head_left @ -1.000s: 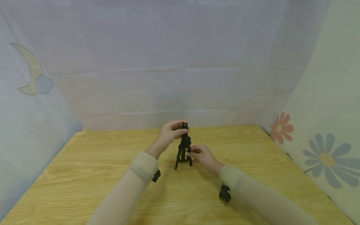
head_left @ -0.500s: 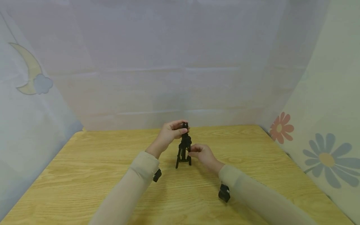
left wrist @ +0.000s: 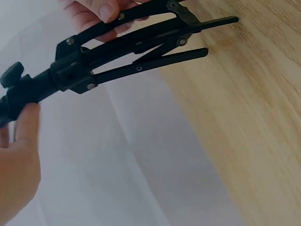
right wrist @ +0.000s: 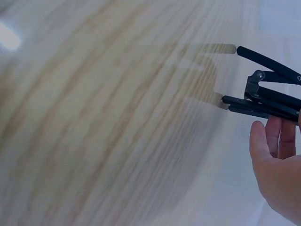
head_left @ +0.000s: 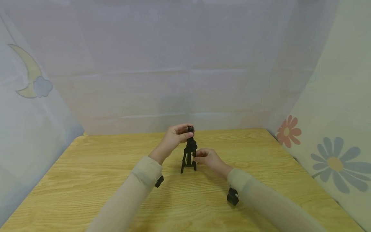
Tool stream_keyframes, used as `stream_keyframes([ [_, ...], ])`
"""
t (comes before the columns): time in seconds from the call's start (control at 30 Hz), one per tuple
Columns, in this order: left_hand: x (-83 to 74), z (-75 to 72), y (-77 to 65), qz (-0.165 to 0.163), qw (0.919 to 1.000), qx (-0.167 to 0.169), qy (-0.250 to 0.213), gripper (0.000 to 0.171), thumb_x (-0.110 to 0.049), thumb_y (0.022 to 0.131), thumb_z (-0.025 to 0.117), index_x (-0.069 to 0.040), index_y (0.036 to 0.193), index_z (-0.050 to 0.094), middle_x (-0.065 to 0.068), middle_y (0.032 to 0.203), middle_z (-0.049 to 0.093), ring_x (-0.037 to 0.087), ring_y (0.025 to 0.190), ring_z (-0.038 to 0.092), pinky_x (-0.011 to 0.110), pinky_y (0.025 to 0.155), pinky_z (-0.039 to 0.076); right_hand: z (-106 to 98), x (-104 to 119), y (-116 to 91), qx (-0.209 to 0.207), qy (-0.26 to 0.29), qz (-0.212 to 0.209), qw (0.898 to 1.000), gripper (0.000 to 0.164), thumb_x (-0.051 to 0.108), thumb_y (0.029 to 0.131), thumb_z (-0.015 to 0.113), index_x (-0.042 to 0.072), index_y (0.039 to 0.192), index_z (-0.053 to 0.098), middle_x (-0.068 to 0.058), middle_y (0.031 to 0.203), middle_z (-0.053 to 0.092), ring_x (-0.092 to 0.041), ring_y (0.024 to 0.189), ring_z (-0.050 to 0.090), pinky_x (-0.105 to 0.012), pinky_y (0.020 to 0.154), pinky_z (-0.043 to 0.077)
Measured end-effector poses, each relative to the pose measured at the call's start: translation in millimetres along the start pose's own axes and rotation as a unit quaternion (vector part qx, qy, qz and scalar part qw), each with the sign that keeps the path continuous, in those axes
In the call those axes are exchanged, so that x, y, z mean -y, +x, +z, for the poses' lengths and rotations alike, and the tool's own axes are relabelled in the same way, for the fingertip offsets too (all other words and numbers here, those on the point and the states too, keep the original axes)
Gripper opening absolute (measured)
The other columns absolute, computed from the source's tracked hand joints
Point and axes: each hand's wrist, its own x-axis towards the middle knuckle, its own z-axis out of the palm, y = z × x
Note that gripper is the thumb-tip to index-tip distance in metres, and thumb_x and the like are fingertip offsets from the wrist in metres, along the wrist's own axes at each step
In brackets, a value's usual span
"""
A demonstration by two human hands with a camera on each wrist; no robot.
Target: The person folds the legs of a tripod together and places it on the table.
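A small black tripod (head_left: 190,145) stands near the middle of the wooden table, its legs spread only partway. My left hand (head_left: 173,138) grips it high up near the top, thumb in front and fingers behind. Lower down, my right hand (head_left: 211,160) pinches the right leg between thumb and fingers. The left wrist view shows a knob (left wrist: 12,74) on the column and hinged braces (left wrist: 162,52) between the legs. In the right wrist view the feet come close to the tabletop, and my right hand (right wrist: 280,172) holds the legs from below.
The wooden table (head_left: 101,167) reaches back to a pale fabric backdrop (head_left: 139,96). Printed side panels carry a moon (head_left: 29,67) on the left and flowers (head_left: 334,164) on the right. A small black camera is strapped under each wrist.
The tripod's right leg has come slightly inward, so the feet stand a little closer together. Both hands keep their holds and have hardly moved.
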Motion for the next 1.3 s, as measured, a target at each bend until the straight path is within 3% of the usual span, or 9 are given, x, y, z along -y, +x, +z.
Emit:
stream_keyframes([
  [0.17,2.9,1.0,-11.6,0.008,0.9967,-0.012,0.079,0.045,-0.016,0.098,0.060,-0.005,0.141,0.050,0.015,0.132,0.057,0.029,0.119,0.056,0.045,0.100,0.045,-10,-7,-2,0.039,-0.035,-0.005,0.999,0.029,0.006,0.094,0.063,-0.011,0.117,0.062,-0.018,0.115,0.063,-0.024,0.101,0.061,-0.044,0.089,0.052],
  [0.3,20.6,-2.2,-26.2,0.006,0.9881,-0.022,0.152,0.041,-0.015,0.099,0.058,0.000,0.137,0.052,0.018,0.126,0.061,0.031,0.116,0.058,0.046,0.098,0.046,-18,-13,-2,0.068,-0.066,-0.003,0.996,0.026,0.003,0.092,0.065,-0.007,0.116,0.066,-0.016,0.116,0.065,-0.030,0.109,0.059,-0.044,0.093,0.049],
  [0.5,49.2,-2.9,-44.7,-0.027,0.9709,0.012,0.238,0.039,-0.006,0.095,0.063,0.004,0.131,0.056,0.021,0.117,0.064,0.035,0.106,0.062,0.043,0.087,0.053,-19,-15,-1,0.075,-0.112,0.017,0.991,0.024,0.005,0.089,0.070,-0.004,0.112,0.070,-0.013,0.111,0.069,-0.029,0.111,0.059,-0.044,0.095,0.047],
  [0.6,57.7,-0.4,-47.5,-0.041,0.9676,0.019,0.248,0.040,-0.003,0.092,0.066,0.008,0.129,0.056,0.023,0.118,0.063,0.037,0.105,0.062,0.043,0.084,0.054,-17,-16,0,0.079,-0.107,0.020,0.991,0.025,0.002,0.088,0.070,-0.007,0.111,0.068,-0.016,0.110,0.069,-0.027,0.107,0.061,-0.038,0.089,0.051],
  [0.7,62.6,1.4,-47.4,-0.044,0.9697,0.015,0.240,0.041,-0.001,0.090,0.067,0.009,0.129,0.056,0.025,0.118,0.062,0.037,0.104,0.062,0.042,0.083,0.055,-17,-17,1,0.085,-0.097,0.021,0.991,0.026,0.000,0.088,0.070,-0.009,0.112,0.067,-0.017,0.110,0.069,-0.024,0.102,0.063,-0.034,0.082,0.054],
  [0.9,71.7,-0.6,-42.4,-0.014,0.9709,0.010,0.239,0.036,0.002,0.088,0.068,0.010,0.123,0.059,0.023,0.114,0.065,0.036,0.101,0.064,0.037,0.079,0.056,-14,-17,3,0.097,-0.082,0.035,0.991,0.030,-0.001,0.089,0.068,-0.009,0.118,0.065,-0.019,0.113,0.068,-0.020,0.096,0.066,-0.035,0.080,0.055],
  [1.03,79.0,-2.6,-38.1,0.007,0.9693,0.012,0.245,0.021,0.002,0.088,0.068,0.006,0.109,0.067,0.018,0.104,0.068,0.032,0.098,0.064,0.035,0.076,0.056,-13,-20,9,0.114,-0.067,0.039,0.990,0.032,-0.003,0.089,0.066,-0.010,0.120,0.063,-0.020,0.114,0.067,-0.021,0.097,0.066,-0.035,0.082,0.055],
  [1.3,82.3,-2.3,-34.8,0.047,0.9680,0.006,0.246,0.011,0.005,0.085,0.070,0.007,0.096,0.068,0.015,0.092,0.070,0.026,0.087,0.066,0.031,0.068,0.055,-17,-25,19,0.155,-0.093,0.037,0.983,0.030,0.000,0.088,0.068,-0.007,0.117,0.065,-0.015,0.111,0.068,-0.018,0.092,0.066,-0.034,0.076,0.056],
])
